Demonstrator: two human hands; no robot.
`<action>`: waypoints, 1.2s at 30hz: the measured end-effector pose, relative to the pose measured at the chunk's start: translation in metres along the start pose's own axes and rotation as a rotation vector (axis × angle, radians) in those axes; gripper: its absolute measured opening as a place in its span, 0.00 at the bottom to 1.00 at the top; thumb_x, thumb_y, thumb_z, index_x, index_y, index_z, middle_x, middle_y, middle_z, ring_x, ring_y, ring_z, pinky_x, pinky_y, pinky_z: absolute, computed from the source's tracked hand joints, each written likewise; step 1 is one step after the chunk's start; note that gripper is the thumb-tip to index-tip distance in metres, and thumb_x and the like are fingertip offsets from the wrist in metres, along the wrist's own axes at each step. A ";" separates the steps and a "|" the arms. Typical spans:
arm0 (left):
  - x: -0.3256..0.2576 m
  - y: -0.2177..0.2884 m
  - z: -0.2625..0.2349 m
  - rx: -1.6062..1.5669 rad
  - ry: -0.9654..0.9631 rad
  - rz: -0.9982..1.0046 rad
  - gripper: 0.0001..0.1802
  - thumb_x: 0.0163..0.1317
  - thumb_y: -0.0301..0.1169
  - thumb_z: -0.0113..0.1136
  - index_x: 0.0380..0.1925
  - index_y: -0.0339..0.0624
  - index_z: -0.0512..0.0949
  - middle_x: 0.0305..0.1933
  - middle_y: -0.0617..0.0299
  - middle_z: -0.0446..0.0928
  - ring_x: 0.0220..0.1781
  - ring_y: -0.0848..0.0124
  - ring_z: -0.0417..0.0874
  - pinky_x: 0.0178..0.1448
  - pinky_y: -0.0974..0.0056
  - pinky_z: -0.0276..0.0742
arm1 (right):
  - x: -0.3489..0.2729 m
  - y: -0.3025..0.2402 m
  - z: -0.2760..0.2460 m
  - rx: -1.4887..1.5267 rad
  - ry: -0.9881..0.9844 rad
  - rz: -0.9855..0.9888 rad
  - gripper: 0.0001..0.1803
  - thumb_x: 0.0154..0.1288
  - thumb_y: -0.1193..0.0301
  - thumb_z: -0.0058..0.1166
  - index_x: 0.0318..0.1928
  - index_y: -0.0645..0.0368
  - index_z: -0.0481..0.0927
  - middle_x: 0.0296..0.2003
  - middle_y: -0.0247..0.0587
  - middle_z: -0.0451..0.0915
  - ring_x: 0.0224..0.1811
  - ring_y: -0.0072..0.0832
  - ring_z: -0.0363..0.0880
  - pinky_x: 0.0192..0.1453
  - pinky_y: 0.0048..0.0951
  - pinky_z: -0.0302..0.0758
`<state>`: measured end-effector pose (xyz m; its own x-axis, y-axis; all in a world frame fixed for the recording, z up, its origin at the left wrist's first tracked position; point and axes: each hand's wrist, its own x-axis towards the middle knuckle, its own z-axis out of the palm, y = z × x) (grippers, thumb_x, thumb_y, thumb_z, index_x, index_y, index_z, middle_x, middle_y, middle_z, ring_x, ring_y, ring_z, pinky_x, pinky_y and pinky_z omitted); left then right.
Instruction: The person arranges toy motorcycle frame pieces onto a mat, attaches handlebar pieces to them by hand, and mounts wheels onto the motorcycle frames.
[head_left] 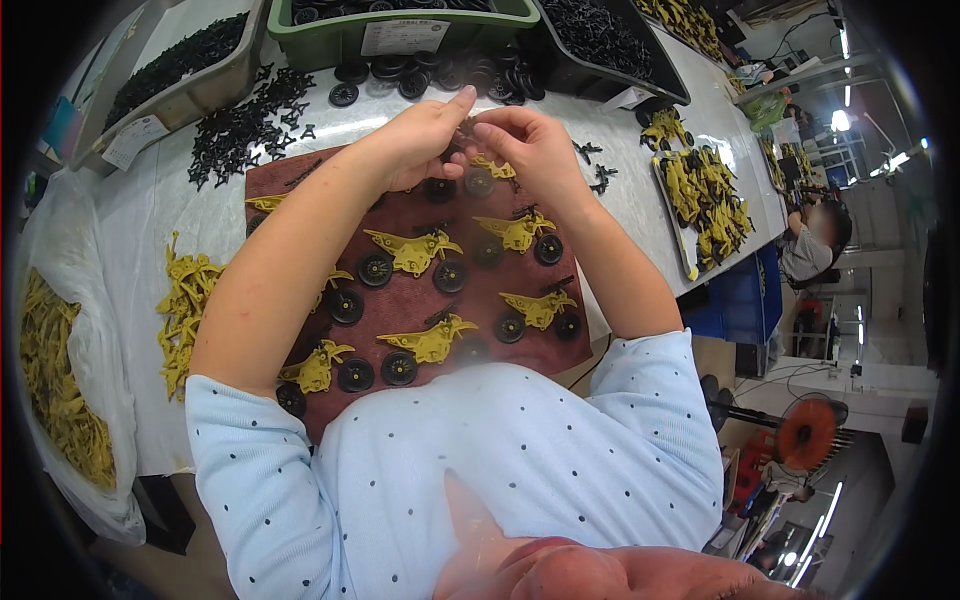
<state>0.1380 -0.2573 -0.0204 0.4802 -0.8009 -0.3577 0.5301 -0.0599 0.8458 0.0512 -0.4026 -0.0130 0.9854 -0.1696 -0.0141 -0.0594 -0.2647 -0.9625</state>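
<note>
Over the far edge of a reddish-brown mat [565,352], my left hand [425,140] and my right hand [535,150] meet. My left fingers are curled with the thumb up, while my right thumb and fingers pinch close beside them. A small dark piece seems to sit between the fingertips, mostly hidden and too blurred to name. Below the hands, yellow toy motorcycles [412,252] with black wheels lie in rows on the mat. One yellow motorcycle body [495,168] lies just under my right hand. My left forearm covers part of the row on the left.
Loose black wheels [415,85] lie before a green bin [320,38]. Small black parts [240,135] are heaped by a grey bin [175,118]. Yellow pieces [185,310] and a plastic bag [60,380] lie left. Right are a black bin [610,88] and a filled tray [705,210].
</note>
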 end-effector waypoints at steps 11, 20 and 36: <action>0.000 -0.009 -0.018 -0.039 0.109 0.024 0.14 0.71 0.37 0.41 0.38 0.37 0.71 0.30 0.63 0.72 0.25 0.78 0.71 0.27 0.75 0.75 | -0.007 -0.020 0.009 -0.166 0.011 -0.037 0.13 0.63 0.79 0.53 0.49 0.64 0.75 0.35 0.41 0.82 0.37 0.19 0.81 0.40 0.20 0.78; -0.015 -0.005 -0.018 -0.103 0.037 0.030 0.14 0.71 0.40 0.46 0.34 0.41 0.71 0.29 0.67 0.69 0.24 0.81 0.64 0.23 0.79 0.62 | -0.001 -0.005 0.011 -0.087 -0.038 -0.132 0.14 0.65 0.77 0.51 0.51 0.63 0.76 0.34 0.37 0.82 0.32 0.17 0.78 0.38 0.18 0.76; -0.008 -0.005 -0.045 0.894 0.280 0.271 0.16 0.62 0.39 0.58 0.27 0.35 0.79 0.23 0.57 0.75 0.25 0.67 0.75 0.28 0.65 0.70 | -0.001 0.007 0.011 -0.307 0.014 -0.164 0.08 0.61 0.74 0.58 0.39 0.65 0.81 0.32 0.41 0.83 0.31 0.21 0.81 0.37 0.23 0.77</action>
<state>0.1633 -0.2237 -0.0400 0.7179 -0.6903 -0.0900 -0.2933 -0.4171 0.8602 0.0513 -0.3934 -0.0231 0.9837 -0.1137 0.1395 0.0521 -0.5620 -0.8255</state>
